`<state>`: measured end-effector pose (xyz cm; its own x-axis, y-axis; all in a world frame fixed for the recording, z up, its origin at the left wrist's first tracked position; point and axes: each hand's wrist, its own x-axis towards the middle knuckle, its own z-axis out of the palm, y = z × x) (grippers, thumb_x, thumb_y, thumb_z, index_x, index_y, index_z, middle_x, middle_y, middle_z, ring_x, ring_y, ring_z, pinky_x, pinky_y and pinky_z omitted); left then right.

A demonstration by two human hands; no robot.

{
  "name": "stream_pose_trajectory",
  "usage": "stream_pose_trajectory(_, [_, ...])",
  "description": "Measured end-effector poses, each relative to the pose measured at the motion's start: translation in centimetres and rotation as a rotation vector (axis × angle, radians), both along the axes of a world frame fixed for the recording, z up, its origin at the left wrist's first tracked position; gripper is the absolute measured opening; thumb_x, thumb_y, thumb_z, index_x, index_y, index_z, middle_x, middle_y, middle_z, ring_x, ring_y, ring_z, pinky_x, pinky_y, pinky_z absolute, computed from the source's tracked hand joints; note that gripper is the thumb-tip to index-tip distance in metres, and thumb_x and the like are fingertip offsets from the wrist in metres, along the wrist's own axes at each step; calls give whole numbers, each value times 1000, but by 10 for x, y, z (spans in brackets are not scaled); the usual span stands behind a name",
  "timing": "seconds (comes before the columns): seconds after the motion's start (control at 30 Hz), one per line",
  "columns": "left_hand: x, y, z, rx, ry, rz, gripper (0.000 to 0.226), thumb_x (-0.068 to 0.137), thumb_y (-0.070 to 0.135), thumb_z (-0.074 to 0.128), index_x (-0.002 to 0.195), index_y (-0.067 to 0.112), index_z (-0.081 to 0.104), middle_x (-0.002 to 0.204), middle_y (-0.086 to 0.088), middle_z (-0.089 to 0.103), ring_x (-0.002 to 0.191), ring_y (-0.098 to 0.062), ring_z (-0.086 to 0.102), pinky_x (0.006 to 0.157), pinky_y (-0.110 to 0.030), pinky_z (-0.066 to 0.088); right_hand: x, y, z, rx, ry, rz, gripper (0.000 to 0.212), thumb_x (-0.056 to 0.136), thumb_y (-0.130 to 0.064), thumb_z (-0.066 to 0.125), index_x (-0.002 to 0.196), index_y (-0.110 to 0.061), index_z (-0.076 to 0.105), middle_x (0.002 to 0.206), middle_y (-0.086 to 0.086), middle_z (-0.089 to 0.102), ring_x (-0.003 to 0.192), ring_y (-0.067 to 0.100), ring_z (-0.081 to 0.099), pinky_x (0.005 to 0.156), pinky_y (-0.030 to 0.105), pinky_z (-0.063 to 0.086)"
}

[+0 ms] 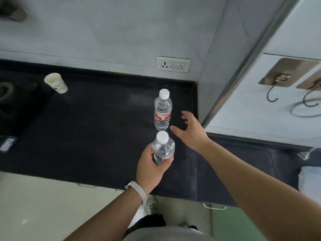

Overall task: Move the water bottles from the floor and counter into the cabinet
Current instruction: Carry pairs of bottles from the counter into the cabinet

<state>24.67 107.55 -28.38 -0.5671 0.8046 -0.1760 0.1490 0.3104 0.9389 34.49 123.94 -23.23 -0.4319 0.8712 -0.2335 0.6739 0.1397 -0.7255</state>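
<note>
A clear water bottle point(163, 110) with a white cap and a red label stands upright on the black counter point(97, 129), near its right end. My left hand point(152, 169) grips a second clear, white-capped bottle point(163, 148) by its lower half, just in front of the standing one. My right hand point(191, 131) hovers to the right of both bottles with fingers spread and nothing in it, a short gap from the standing bottle. A pale upper cabinet point(271, 54) hangs at the right, its metal edge running diagonally.
A paper cup point(56, 82) stands at the counter's back left. A wall socket point(173, 64) sits on the wall behind the bottle. Metal hooks point(278, 84) hang on the cabinet's side. Drawer handles point(214, 206) line the counter front. My shoe point(152, 205) shows on the floor.
</note>
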Motion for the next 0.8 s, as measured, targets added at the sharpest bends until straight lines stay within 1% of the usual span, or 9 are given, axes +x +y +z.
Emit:
stream_pose_trajectory(0.03, [-4, 3, 0, 3, -29, 4, 50, 79, 25, 87, 113, 46, 58, 111, 33, 67, 106, 8, 64, 86, -9, 48, -6, 4, -3, -16, 7, -1, 85, 80, -48, 75, 148, -25, 29, 145, -3, 45, 127, 16, 48, 95, 29, 44])
stream_pose_trajectory(0.1, [-12, 9, 1, 4, -64, 20, 54, 79, 22, 88, 115, 47, 56, 113, 36, 66, 108, 7, 65, 85, -9, 49, -18, 12, -8, -59, 25, -12, 90, 77, -50, 77, 148, -26, 28, 144, -4, 45, 126, 15, 48, 91, 26, 43])
stream_pose_trajectory(0.23, [-28, 15, 5, 4, -142, 54, 58, 77, 19, 89, 117, 45, 55, 110, 39, 66, 105, 11, 64, 83, -10, 51, -41, 22, -13, -131, 89, -51, 95, 72, -48, 82, 148, -27, 28, 140, -7, 47, 126, 12, 47, 93, 27, 42])
stream_pose_trajectory(0.33, [-40, 14, 6, 4, -168, 57, 58, 77, 16, 89, 115, 44, 55, 108, 40, 66, 104, 12, 64, 82, -9, 51, -53, 28, -15, -172, 152, -57, 87, 71, -38, 85, 142, -29, 35, 125, -14, 55, 113, 6, 53, 81, 16, 42])
stream_pose_trajectory(0.4, [-48, 13, 6, 10, -194, 78, 59, 76, 14, 89, 116, 44, 57, 109, 36, 68, 104, 10, 66, 83, -11, 52, -62, 31, -18, -202, 189, -65, 82, 71, -32, 85, 138, -30, 39, 115, -18, 59, 106, 3, 58, 76, 14, 44])
stream_pose_trajectory(0.53, [-61, 9, 6, 23, -230, 123, 59, 76, 11, 90, 119, 38, 60, 111, 26, 71, 105, 3, 68, 85, -18, 55, -72, 34, -25, -199, 200, -93, 78, 70, -29, 86, 135, -29, 42, 110, -14, 61, 100, 5, 61, 83, 24, 48])
stream_pose_trajectory(0.67, [-65, 4, 9, 21, -258, 198, 57, 75, 9, 89, 120, 31, 61, 110, 24, 72, 103, 2, 69, 81, -14, 54, -76, 33, -31, -179, 214, -64, 80, 70, -29, 87, 135, -30, 41, 113, -13, 61, 100, 4, 61, 74, 15, 46])
stream_pose_trajectory(0.7, [-65, 3, 11, 25, -258, 214, 57, 75, 8, 89, 120, 32, 62, 109, 24, 72, 103, 2, 69, 80, -15, 54, -76, 34, -32, -181, 224, -61, 80, 70, -29, 87, 135, -31, 40, 113, -13, 61, 101, 5, 61, 75, 16, 47])
stream_pose_trajectory(0.8, [-63, -2, 15, 28, -221, 270, 57, 75, 7, 89, 118, 33, 63, 110, 21, 73, 104, -2, 70, 82, -18, 56, -77, 38, -34, -178, 256, -41, 76, 70, -30, 86, 132, -36, 42, 115, -13, 62, 104, 7, 62, 89, 28, 51])
